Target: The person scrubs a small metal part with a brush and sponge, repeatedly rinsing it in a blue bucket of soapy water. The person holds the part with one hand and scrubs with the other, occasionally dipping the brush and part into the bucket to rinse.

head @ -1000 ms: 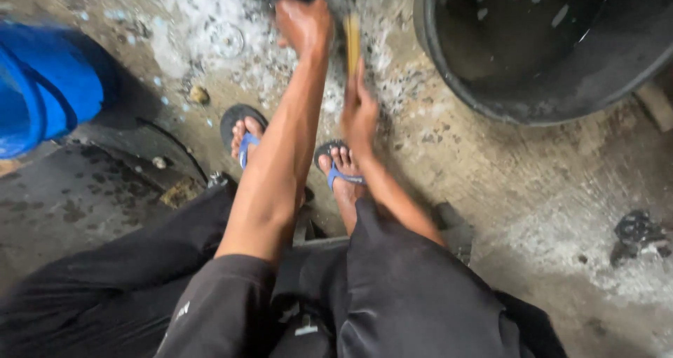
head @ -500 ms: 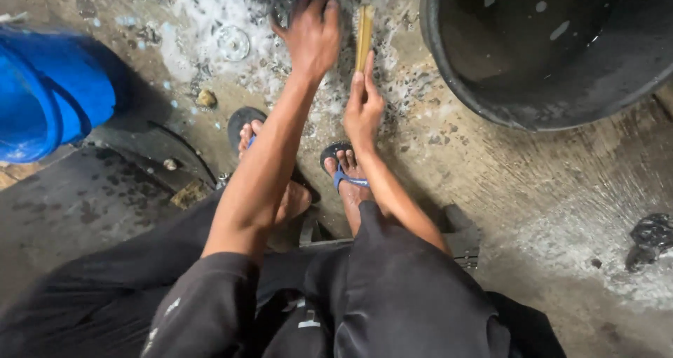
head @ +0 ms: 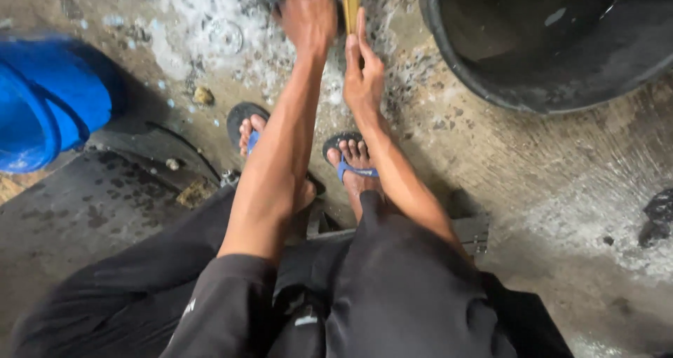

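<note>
Since half a second ago our left hand point(head: 308, 15) is sliding a little further up the wet concrete floor point(head: 491, 162), toward its far edge, while our right hand point(head: 362, 74) is staying beside it on the yellow stick point(head: 350, 1). We are pressing the left hand, fingers spread and blurred, onto a dark thing on the soapy floor; we cannot tell whether it is clamped on it. We are closing the right hand around the lower end of the yellow stick, which is lying upright just right of the left hand and running out past the top of the view. A big black tub point(head: 547, 43) is standing at the far right corner, a blue bucket point(head: 49, 99) is lying at the left edge, and our feet in blue-strapped sandals point(head: 350, 158) are resting between them.
</note>
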